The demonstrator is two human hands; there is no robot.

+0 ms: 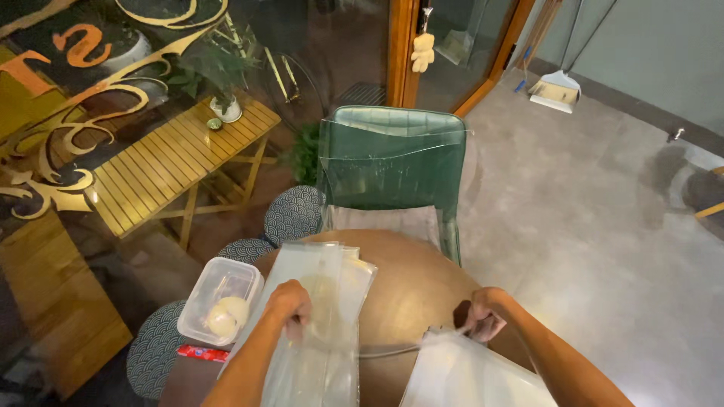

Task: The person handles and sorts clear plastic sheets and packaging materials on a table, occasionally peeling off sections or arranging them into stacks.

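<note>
My left hand (pixel 289 303) rests on top of a stack of clear plastic bags (pixel 320 286) that lies on the round brown table (pixel 411 290), fingers curled against the top bag. My right hand (pixel 486 315) is closed on the upper corner of another clear plastic bag (pixel 467 373), lifting its edge at the table's right side. A clear plastic container (pixel 220 300) holding a pale round lump stands at the table's left edge, close to my left hand.
A green padded chair (pixel 391 162) stands behind the table. Patterned round stools (pixel 294 213) sit at the left. A red packet (pixel 201 353) lies under the container. A slatted wooden table (pixel 170 162) shows behind glass, a dustpan (pixel 556 90) rests on the grey floor.
</note>
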